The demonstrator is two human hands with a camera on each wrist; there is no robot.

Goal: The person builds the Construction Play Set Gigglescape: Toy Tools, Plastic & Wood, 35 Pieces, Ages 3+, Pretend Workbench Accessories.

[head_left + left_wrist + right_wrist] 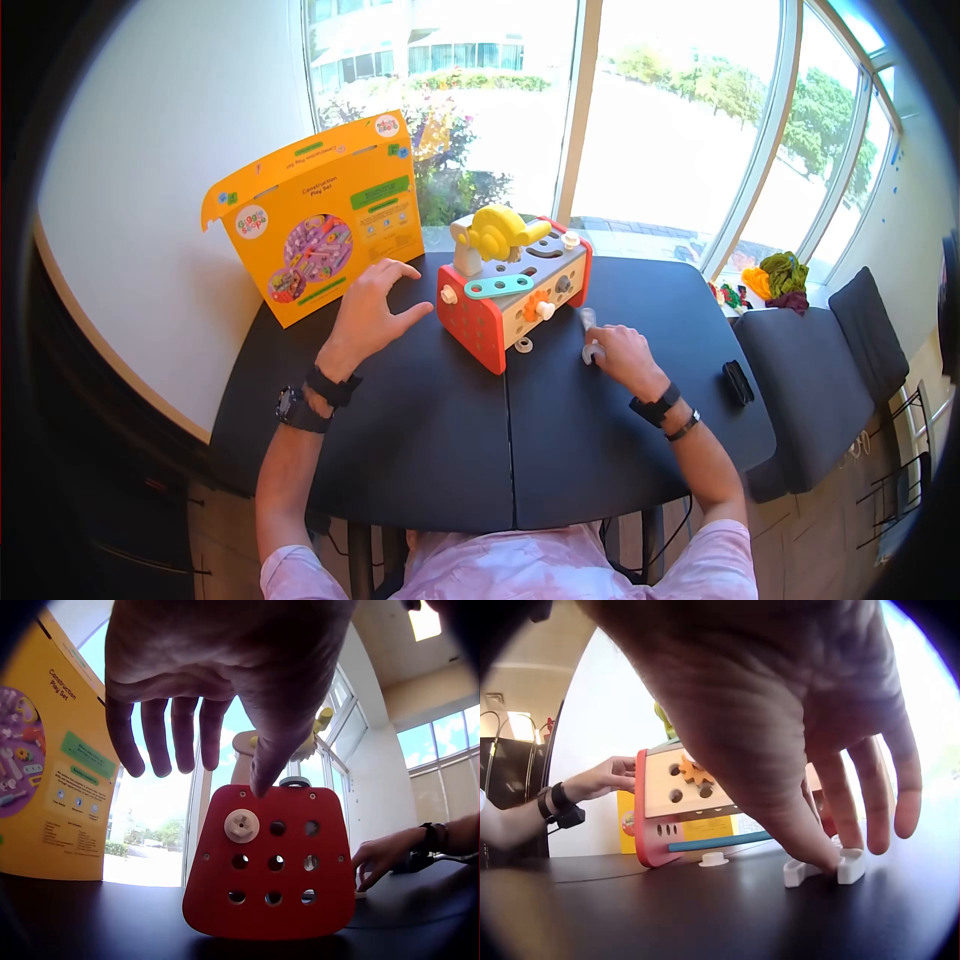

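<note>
A toy workbench (520, 290) with red ends stands on the table. It carries a yellow toy saw (500, 232), a turquoise strip with holes (499, 287) and an orange gear (538, 302). My left hand (365, 310) hovers beside the red end panel (270, 915), fingers spread and holding nothing. In the left wrist view a white bolt head (241, 826) sits in that panel. Right of the bench, my right hand (627, 360) pinches a whitish toy wrench (851, 866) lying at table level, with the thumb at its forked end. Part of the wrench is hidden by the fingers.
A yellow play-set box (330, 220) stands behind my left hand. A small white nut (523, 345) lies in front of the bench. A black case (738, 383) is near the table's right edge. Grey chairs (800, 370) stand beyond, and windows rise behind the table.
</note>
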